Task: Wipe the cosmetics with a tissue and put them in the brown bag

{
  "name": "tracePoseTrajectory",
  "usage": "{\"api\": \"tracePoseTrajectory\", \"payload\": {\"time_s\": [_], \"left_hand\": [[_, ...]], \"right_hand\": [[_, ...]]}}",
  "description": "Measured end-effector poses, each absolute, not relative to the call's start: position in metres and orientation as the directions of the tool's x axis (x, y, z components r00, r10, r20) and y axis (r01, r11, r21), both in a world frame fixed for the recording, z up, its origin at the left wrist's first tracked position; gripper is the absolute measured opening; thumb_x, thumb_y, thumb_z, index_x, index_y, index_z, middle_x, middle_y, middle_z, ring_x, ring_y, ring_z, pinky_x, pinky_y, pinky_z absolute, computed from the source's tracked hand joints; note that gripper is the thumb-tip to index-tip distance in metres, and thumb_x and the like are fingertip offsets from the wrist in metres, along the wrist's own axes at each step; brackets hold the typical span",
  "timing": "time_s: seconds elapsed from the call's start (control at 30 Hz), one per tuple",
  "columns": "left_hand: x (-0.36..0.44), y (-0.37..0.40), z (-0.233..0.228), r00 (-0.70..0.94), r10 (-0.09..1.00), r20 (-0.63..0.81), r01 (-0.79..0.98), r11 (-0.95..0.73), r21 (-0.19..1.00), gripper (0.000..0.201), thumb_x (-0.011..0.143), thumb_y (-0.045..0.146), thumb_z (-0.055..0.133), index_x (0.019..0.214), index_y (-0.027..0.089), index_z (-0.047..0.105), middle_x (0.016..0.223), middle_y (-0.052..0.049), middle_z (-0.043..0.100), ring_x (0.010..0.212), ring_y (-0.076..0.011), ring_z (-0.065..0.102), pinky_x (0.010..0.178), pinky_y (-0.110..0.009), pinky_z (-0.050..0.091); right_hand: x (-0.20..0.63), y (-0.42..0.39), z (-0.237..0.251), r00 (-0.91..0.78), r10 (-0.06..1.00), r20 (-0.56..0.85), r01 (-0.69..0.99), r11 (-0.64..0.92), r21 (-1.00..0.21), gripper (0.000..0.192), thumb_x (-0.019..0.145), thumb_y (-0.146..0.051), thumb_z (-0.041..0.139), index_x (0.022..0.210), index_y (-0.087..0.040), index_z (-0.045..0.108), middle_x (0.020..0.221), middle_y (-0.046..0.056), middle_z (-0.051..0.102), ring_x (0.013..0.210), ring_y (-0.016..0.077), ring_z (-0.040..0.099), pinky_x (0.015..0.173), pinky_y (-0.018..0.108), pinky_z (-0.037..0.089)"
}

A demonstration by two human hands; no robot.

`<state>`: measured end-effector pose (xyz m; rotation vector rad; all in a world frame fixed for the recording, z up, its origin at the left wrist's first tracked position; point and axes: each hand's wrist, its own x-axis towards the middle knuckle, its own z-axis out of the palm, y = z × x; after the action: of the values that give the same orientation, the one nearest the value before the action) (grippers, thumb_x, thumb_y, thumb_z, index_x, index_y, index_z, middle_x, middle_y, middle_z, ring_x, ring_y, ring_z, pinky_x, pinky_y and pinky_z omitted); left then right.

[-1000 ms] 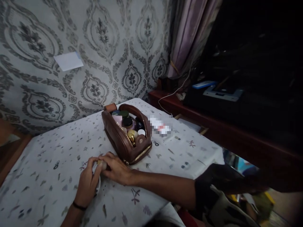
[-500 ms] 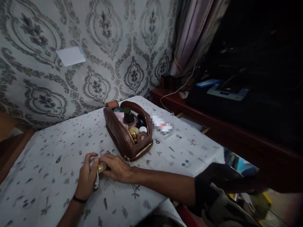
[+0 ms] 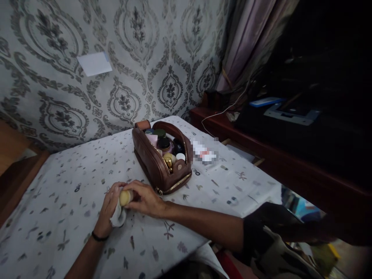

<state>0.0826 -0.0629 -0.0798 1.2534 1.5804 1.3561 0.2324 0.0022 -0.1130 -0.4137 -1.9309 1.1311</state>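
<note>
Small round jar [image 3: 125, 198] sits pinched in the right hand [image 3: 147, 201] while the left hand [image 3: 112, 209] cups a white cloth [image 3: 118, 217] against it, near the counter's [image 3: 72, 217] front edge.

The single head-worn view looks forward and down, close over the table [image 3: 72, 240], facing the patterned wall [image 3: 58, 58].

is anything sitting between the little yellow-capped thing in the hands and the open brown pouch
Nothing visible does. The yellow-capped item is held by the left hand, which has a white cloth under it, and the right hand. Only bare tablecloth lies between them and the brown pouch, which already looks crowded with jars.
</note>
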Motion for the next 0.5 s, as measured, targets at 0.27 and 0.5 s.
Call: {"api": "tracePoseTrajectory", "payload": {"time_s": [0.27,0.5], "left_hand": [[0.0895,-0.0623,-0.0728,-0.245,0.962,0.119,0.350,-0.026,0.937,0.047,0.090,0.063,0.054,0.098,0.017,0.060,0.091,-0.005,0.068,0.083,-0.0208,0.063,0.075,-0.031,0.048],[0.0888,-0.0602,-0.0755,-0.271,0.954,0.129,0.251,-0.060,0.966,0.046,0.091,0.063,0.049,0.091,0.018,0.058,0.075,0.000,0.059,0.071,-0.0157,0.057,0.065,-0.027,0.046]], "right_hand": [[0.2344,0.0012,-0.1113,-0.630,0.635,0.446,0.031,0.595,-0.803,0.049,0.076,-0.028,0.084,0.120,-0.021,0.062,0.108,0.004,0.054,0.084,0.0143,0.056,0.077,0.027,0.052],[0.2334,0.0027,-0.1111,-0.617,0.601,0.509,-0.082,0.594,-0.800,0.040,0.078,-0.026,0.083,0.113,-0.019,0.065,0.097,0.002,0.061,0.081,0.0147,0.058,0.077,0.028,0.051]]}}
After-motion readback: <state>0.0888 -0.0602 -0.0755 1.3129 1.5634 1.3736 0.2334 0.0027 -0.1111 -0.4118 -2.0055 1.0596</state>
